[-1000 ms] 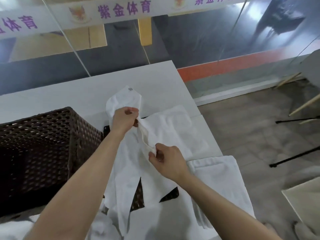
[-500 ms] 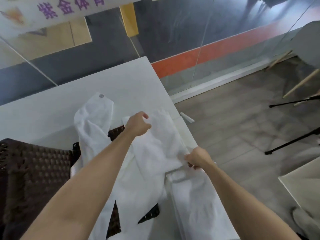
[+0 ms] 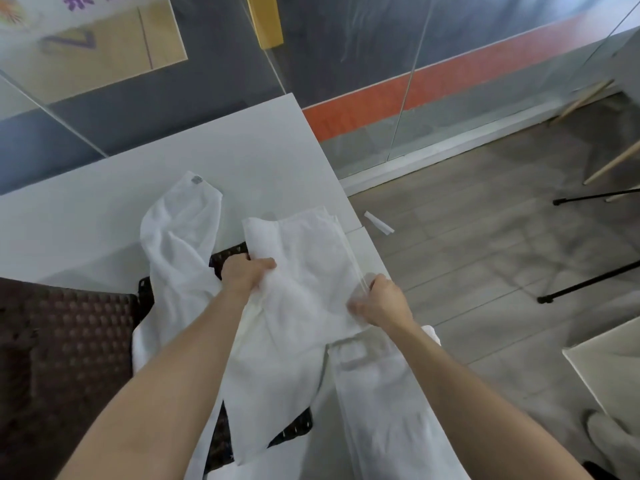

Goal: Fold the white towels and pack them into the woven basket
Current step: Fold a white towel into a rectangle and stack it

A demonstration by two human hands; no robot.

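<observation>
Both hands grip one towel (image 3: 304,271): left hand (image 3: 244,277) bunches its left edge, right hand (image 3: 381,301) pinches the right hem. It hangs beside the basket (image 3: 62,341), over the table (image 3: 225,147).

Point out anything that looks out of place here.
A small white scrap lies on the floor beside the table, like litter. An unfolded towel hangs crumpled across the woven basket, not folded inside.

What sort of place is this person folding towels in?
Probably a side room of a sports hall or gym: a glass partition with an orange stripe, a banner with purple lettering beyond it, and black tripod legs on the wood-look floor.
</observation>
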